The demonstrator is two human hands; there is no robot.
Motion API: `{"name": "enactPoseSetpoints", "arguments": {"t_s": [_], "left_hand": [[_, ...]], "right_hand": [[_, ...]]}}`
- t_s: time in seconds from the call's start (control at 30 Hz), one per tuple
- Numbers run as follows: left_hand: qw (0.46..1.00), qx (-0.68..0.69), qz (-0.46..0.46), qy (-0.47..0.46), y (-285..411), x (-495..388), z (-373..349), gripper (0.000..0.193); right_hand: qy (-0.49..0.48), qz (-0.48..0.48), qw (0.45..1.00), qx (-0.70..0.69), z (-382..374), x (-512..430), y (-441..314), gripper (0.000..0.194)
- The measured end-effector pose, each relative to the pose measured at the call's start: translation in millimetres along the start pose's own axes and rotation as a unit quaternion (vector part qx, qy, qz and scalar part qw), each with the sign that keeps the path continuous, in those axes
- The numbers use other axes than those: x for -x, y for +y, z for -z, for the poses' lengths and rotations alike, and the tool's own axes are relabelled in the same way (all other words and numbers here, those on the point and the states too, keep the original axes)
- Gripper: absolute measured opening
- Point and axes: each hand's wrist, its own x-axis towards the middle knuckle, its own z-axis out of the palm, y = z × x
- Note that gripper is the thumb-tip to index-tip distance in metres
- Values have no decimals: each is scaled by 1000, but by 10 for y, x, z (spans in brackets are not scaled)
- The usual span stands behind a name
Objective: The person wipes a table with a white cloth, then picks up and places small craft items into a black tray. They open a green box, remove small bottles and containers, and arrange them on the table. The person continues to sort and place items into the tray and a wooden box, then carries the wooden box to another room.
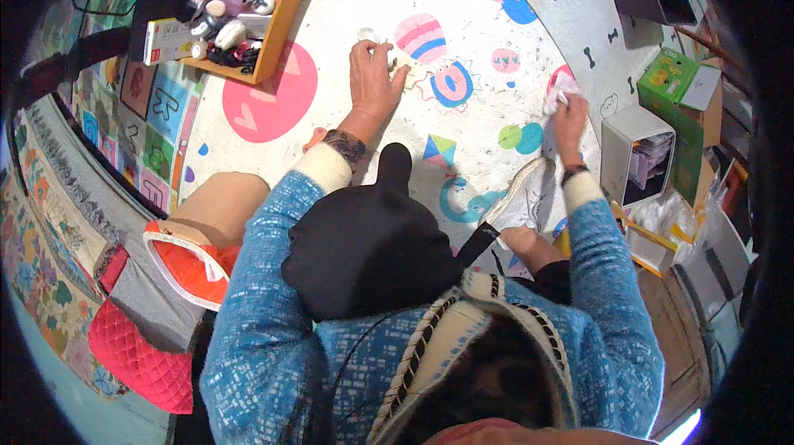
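Note:
My left hand (374,82) is over the patterned floor mat (347,163), right of the drawer. Its fingers are bent around or against a small pale item (392,61), mostly hidden by them; whether it is gripped I cannot tell. Another small, whitish round thing (366,34) lies just beyond the fingertips. Over at the right, my right hand (570,125) holds a crumpled white-pink tissue or cloth (563,89) against the mat, near its curved edge.
An orange-framed wooden drawer (280,23) full of cosmetics and small containers sits at the upper left. A white bin (631,135) and a green carton (673,76) stand at the right. A beige bag or bin with red lining (214,203) is beside my left arm.

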Motion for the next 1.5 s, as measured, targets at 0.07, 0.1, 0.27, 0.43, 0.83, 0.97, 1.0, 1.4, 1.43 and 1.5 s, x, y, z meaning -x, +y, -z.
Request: {"name": "enactPoseSetpoints", "arguments": {"t_s": [0.07,0.1,0.27,0.43,0.83,0.97,1.0,1.4,1.43,1.5], "left_hand": [[999,46,-11,11,-11,27,-55,37],[998,65,9,-10,-34,65,-57,36],[991,128,24,-4,-175,305,42,33],[985,125,86,84,-543,498,543,24],[989,-44,85,111,-853,534,467,31],[992,4,109,69,-256,580,464,35],[992,5,109,69,-193,588,462,35],[990,87,89,59,-321,193,239,30],[990,103,89,48,-188,177,194,29],[990,96,78,71,-34,127,217,26]], "right_hand": [[54,-37,998,-3,-377,2,-421,32],[67,-72,995,-31,-553,16,-701,36],[-4,126,972,-197,-864,-1,-1868,39],[-75,194,917,-339,-623,-535,-1844,27],[-7,92,947,-308,-1097,-529,-2082,16],[-62,225,918,-319,-694,-839,-2006,33],[-8,260,917,-303,-536,-1151,-1785,35],[-61,305,920,-238,-741,-1717,-2264,24],[-33,306,933,-186,-623,-2001,-2298,24],[75,329,914,-225,-569,-2720,-2575,15]]}}
